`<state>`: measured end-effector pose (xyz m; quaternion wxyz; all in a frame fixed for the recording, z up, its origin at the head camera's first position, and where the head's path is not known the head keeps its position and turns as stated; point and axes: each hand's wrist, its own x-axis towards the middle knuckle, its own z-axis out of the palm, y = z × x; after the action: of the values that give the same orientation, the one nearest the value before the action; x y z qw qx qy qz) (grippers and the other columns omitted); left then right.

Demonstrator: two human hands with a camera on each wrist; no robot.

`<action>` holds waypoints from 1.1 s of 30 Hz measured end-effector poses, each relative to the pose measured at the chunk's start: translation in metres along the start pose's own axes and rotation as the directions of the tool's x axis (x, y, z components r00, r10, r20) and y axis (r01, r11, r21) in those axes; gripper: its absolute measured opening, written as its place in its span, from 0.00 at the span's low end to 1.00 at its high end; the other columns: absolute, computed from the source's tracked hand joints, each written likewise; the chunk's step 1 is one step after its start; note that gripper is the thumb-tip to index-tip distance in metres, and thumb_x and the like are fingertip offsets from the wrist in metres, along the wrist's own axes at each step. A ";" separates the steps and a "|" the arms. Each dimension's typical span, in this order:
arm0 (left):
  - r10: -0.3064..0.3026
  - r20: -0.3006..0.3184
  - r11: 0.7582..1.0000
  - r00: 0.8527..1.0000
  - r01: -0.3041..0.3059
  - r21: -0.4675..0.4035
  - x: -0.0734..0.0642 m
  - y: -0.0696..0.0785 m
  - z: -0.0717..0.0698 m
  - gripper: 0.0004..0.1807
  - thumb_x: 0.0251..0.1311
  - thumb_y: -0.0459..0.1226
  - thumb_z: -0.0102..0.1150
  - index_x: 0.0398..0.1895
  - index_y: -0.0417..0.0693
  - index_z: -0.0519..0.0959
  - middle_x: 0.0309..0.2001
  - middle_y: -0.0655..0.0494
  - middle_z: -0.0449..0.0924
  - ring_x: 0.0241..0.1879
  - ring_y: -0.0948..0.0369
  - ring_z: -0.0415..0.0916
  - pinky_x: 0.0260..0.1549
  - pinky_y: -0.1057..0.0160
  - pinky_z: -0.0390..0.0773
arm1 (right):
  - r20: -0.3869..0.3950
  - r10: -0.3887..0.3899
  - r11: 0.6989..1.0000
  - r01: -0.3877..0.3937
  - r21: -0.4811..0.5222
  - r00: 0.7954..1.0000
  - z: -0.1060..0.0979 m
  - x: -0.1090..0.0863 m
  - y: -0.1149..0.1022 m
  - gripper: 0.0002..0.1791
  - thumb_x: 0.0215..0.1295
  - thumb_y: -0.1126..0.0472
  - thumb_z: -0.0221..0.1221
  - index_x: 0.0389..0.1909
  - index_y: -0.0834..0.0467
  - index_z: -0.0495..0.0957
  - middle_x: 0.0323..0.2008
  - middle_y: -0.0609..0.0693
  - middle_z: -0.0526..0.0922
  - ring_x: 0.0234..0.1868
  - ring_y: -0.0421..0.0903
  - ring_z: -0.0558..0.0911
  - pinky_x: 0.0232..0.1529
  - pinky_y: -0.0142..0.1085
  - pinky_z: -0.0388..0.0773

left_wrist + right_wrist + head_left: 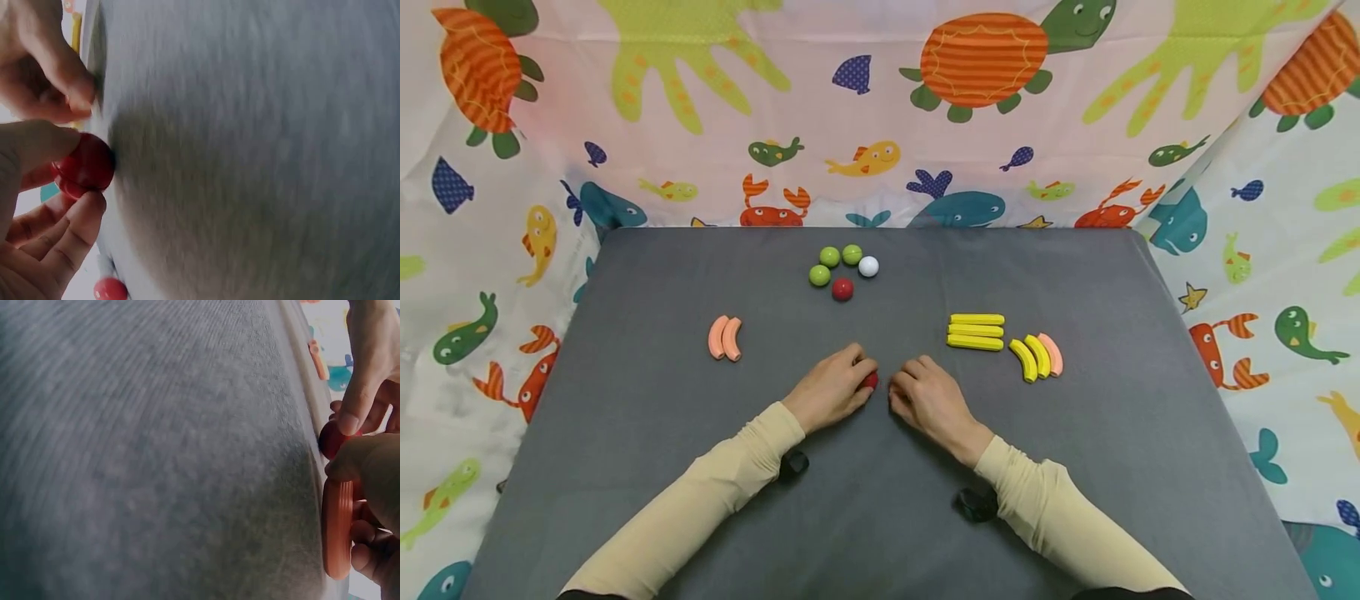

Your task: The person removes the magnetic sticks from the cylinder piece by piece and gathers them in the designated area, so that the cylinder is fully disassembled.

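My left hand (831, 390) pinches a glossy red ball (87, 165) between thumb and fingertips, low over the grey table. A groove runs round the ball. Just to its right, my right hand (931, 403) holds an orange-pink ridged stick (337, 531) with rounded ends, its thumb against one end. The hand hides this stick in the head view. In the right wrist view the ball and the stick's near end lie close together. Both hands are near the table's middle, fingertips facing each other.
Behind the hands lie three green balls (829, 257), a white ball (868, 267) and another red ball (842, 289). Two pink curved pieces (730, 339) are at left. On the right are three yellow sticks (975, 330), two yellow curved pieces (1038, 356) and a pink one (1053, 355).
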<state>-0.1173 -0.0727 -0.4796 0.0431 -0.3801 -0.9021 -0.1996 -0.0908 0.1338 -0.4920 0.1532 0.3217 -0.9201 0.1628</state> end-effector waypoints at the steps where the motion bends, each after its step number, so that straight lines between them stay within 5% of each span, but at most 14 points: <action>1: -0.014 -0.008 1.000 1.000 0.014 0.013 0.001 -0.004 -0.001 0.09 0.59 0.35 0.66 0.42 0.46 0.81 0.37 0.51 0.74 0.31 0.60 0.74 0.32 0.61 0.77 | -0.003 0.006 1.000 -0.006 -0.008 1.000 0.000 -0.001 0.000 0.03 0.59 0.63 0.65 0.28 0.55 0.82 0.27 0.48 0.79 0.29 0.45 0.73 0.33 0.36 0.74; 10: -0.106 -0.048 0.985 0.993 0.111 0.130 0.051 -0.042 0.000 0.04 0.64 0.36 0.62 0.37 0.45 0.78 0.36 0.47 0.72 0.31 0.53 0.74 0.29 0.56 0.79 | -0.025 0.003 1.000 -0.002 0.023 1.000 -0.012 -0.008 0.001 0.02 0.61 0.60 0.66 0.31 0.54 0.84 0.29 0.47 0.80 0.28 0.43 0.75 0.32 0.35 0.74; 18: -0.150 -0.088 0.967 0.985 0.165 0.193 0.077 -0.050 0.001 0.08 0.66 0.32 0.57 0.47 0.43 0.76 0.44 0.42 0.73 0.36 0.48 0.76 0.29 0.51 0.80 | 0.023 -0.037 0.999 0.037 0.016 0.999 -0.021 -0.014 0.006 0.04 0.58 0.61 0.68 0.35 0.53 0.85 0.33 0.47 0.79 0.31 0.42 0.77 0.33 0.35 0.75; 23: -0.117 -0.104 0.984 0.988 0.129 0.123 0.051 -0.037 -0.010 0.12 0.65 0.33 0.58 0.51 0.43 0.77 0.44 0.45 0.76 0.40 0.50 0.78 0.37 0.52 0.81 | 0.050 -0.031 0.998 0.028 0.061 0.998 -0.018 -0.011 0.004 0.05 0.59 0.64 0.67 0.36 0.55 0.84 0.35 0.49 0.78 0.32 0.41 0.79 0.34 0.33 0.78; 28: -0.059 -0.017 0.998 0.998 0.060 0.009 0.022 -0.010 -0.012 0.08 0.64 0.32 0.60 0.45 0.43 0.82 0.40 0.50 0.80 0.40 0.54 0.79 0.42 0.57 0.80 | 0.032 -0.027 0.993 0.024 0.112 0.999 -0.016 -0.008 0.002 0.04 0.61 0.64 0.66 0.35 0.54 0.82 0.37 0.49 0.76 0.29 0.38 0.79 0.30 0.30 0.79; 33: -0.119 0.063 0.990 0.991 0.124 -0.073 0.018 0.007 0.001 0.10 0.68 0.37 0.57 0.44 0.42 0.84 0.40 0.50 0.82 0.40 0.55 0.80 0.43 0.57 0.79 | -0.004 -0.004 0.996 0.005 0.087 1.000 -0.010 -0.012 -0.004 0.05 0.59 0.64 0.68 0.34 0.54 0.82 0.35 0.49 0.78 0.28 0.40 0.79 0.29 0.32 0.79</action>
<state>-0.1249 -0.0556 -0.4738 -0.0104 -0.3315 -0.9161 -0.2253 -0.0773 0.1414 -0.4864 0.1412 0.3297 -0.9111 0.2031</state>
